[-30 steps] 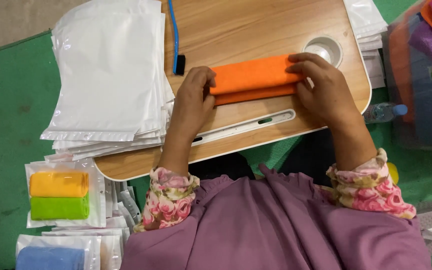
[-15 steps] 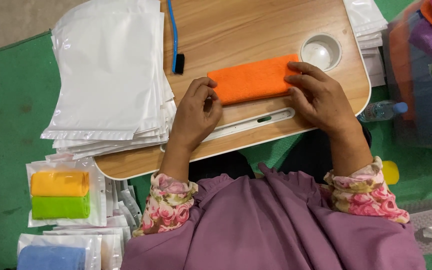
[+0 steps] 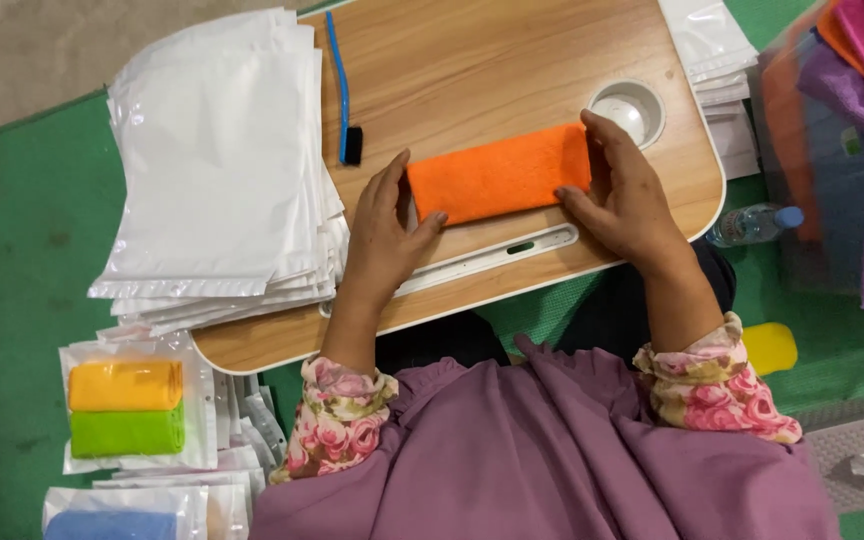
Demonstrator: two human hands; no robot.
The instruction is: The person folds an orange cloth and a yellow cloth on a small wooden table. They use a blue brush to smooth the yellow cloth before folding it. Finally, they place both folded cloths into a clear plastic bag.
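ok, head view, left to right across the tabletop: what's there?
White bags → blue brush → left hand → orange cloth → right hand → water bottle, just off the table.

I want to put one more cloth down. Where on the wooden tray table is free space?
The wooden tray table is bare beyond the orange cloth, between the blue brush and the round cup recess. A narrow strip lies along the near edge. The left side is crowded by the stack of white pouches; left hand and right hand flank the cloth.
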